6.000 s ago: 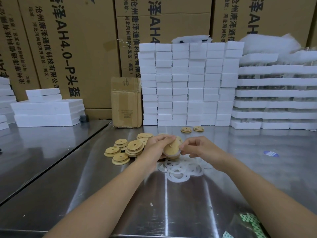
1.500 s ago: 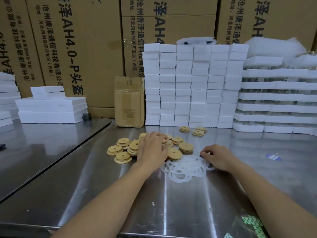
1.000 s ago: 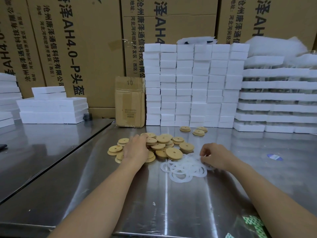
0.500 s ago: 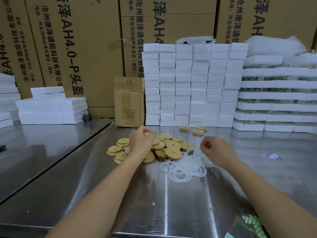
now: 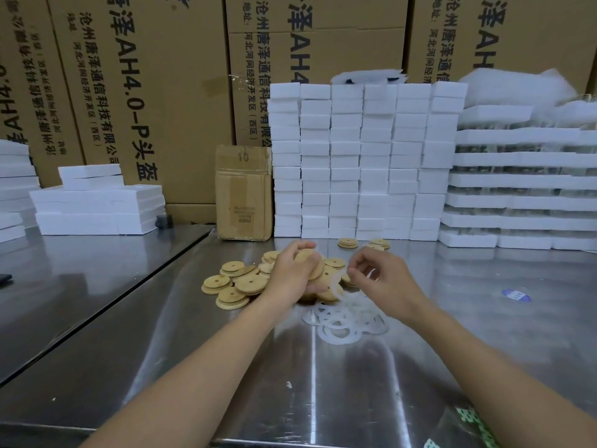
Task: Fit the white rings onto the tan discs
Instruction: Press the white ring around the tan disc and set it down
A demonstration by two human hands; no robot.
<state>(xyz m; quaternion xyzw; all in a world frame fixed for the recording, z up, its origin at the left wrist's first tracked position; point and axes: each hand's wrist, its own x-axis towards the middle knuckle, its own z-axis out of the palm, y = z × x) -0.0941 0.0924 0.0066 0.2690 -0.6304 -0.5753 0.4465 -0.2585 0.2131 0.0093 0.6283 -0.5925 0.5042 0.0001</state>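
Note:
A heap of tan discs (image 5: 239,282) with centre holes lies on the steel table, and a pile of thin white rings (image 5: 342,321) lies just in front of it. My left hand (image 5: 292,274) is raised over the heap, closed on one tan disc (image 5: 315,268) that is tilted up. My right hand (image 5: 384,281) is close to its right, pinching a white ring (image 5: 337,279) that hangs between the two hands, near the disc's edge. Several more discs (image 5: 348,243) rest farther back by the foam stacks.
Stacked white foam blocks (image 5: 361,160) and foam trays (image 5: 523,182) stand at the back and right. A small cardboard box (image 5: 244,192) stands behind the discs, with big cartons behind it. More foam (image 5: 97,205) lies at the left. A seam (image 5: 106,305) divides the two steel tabletops.
Both hands have lifted off the table and come together. The left hand picked a disc out of the heap, the right hand pulled a white ring up from the pile.

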